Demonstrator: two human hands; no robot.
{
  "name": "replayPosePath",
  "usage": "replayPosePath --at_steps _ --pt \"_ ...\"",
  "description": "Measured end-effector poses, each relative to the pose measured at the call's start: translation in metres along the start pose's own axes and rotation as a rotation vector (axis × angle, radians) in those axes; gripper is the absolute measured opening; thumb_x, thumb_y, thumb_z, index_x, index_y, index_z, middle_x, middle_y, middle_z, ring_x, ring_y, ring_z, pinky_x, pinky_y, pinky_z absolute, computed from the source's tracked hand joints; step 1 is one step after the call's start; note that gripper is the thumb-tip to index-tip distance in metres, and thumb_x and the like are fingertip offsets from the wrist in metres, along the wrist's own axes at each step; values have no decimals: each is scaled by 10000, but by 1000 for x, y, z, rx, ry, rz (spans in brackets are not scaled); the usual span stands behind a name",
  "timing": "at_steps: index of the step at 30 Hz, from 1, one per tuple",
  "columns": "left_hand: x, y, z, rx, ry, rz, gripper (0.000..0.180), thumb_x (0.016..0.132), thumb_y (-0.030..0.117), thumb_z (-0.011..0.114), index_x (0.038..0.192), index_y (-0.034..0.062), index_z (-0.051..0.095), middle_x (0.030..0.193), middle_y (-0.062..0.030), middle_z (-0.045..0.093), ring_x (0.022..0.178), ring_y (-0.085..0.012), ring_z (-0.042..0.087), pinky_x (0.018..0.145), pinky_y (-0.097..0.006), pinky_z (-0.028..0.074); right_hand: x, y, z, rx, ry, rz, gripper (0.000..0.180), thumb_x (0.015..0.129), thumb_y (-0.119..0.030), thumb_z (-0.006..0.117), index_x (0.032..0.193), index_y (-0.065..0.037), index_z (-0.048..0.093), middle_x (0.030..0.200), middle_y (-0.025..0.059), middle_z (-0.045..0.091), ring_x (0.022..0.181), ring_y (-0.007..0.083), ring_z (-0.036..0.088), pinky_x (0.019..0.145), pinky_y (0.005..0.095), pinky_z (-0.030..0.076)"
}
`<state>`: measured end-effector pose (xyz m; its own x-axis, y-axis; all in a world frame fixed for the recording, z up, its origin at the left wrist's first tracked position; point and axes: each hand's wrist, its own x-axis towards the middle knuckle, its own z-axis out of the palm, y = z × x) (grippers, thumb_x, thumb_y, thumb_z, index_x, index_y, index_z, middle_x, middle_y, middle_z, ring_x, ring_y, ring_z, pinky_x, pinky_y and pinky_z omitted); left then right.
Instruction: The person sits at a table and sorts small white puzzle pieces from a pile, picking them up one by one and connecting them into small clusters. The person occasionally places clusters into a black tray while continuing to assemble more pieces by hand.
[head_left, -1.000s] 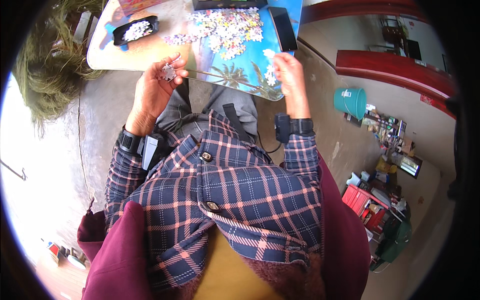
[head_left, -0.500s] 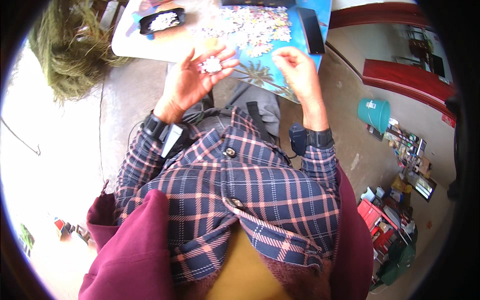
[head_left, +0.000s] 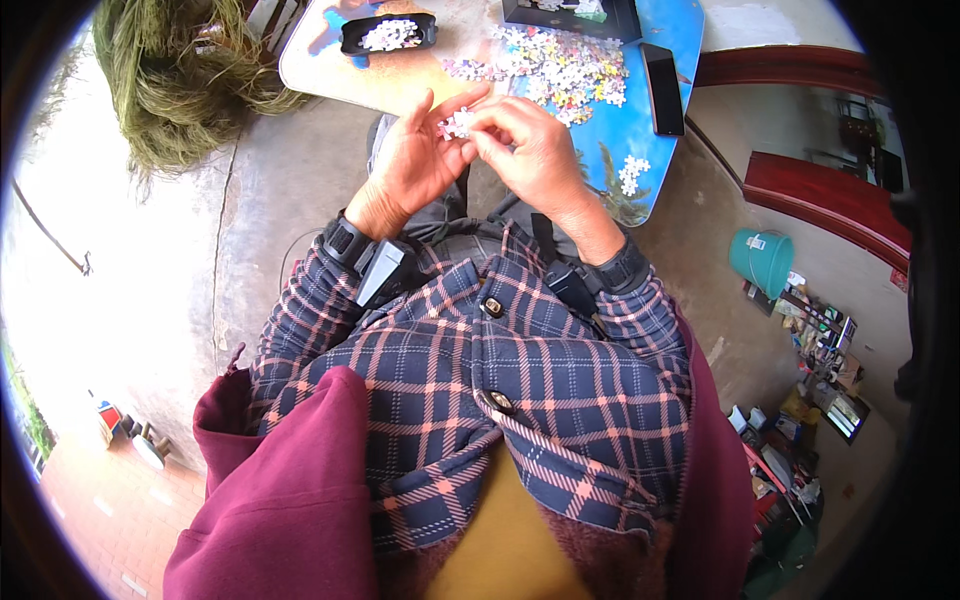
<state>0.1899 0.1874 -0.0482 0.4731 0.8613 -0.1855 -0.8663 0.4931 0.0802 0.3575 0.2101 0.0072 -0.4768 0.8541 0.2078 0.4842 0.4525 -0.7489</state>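
Note:
My left hand is cupped palm-up and holds a small bunch of jigsaw pieces. My right hand has come over to it, and its fingertips pinch at those same pieces. Both hands hover in front of the low table. On the table lies a loose heap of colourful puzzle pieces and a small joined white cluster near its right edge. A black tray with white pieces sits at the far left of the table.
A black phone lies on the table's right side and a dark box lid at its far edge. A clump of dry grass is at the left. A teal bucket and clutter stand on the concrete floor at right.
My right hand left the table and moved left to meet my left hand, which rose and turned palm-up with the pieces. The view shifted so the table sits higher in the frame.

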Motion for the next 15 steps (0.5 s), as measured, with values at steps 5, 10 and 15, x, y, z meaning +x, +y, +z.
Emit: replayPosePath --at_steps 5,10,15 --pt "-2 -1 2 308 244 35 349 992 239 513 1209 -28 571 1101 -118 619 1042 -247 626 877 -319 540 -5 13 -11 714 58 551 123 916 -136 649 959 -22 667 809 21 675 657 57 582 592 194 462" --pt "-6 -5 4 429 236 -22 275 954 236 604 1098 2 604 890 -36 630 790 -157 624 699 -245 510 -9 20 -12 881 103 700 136 909 -155 656 914 -19 663 768 33 672 617 74 582 551 201 447" --pt "-5 -5 6 483 231 -26 228 947 224 618 1063 28 620 892 -28 634 776 -140 622 653 -231 489 -10 24 -12 909 89 719 130 912 -153 649 872 -29 644 765 41 672 613 79 586 546 202 450"
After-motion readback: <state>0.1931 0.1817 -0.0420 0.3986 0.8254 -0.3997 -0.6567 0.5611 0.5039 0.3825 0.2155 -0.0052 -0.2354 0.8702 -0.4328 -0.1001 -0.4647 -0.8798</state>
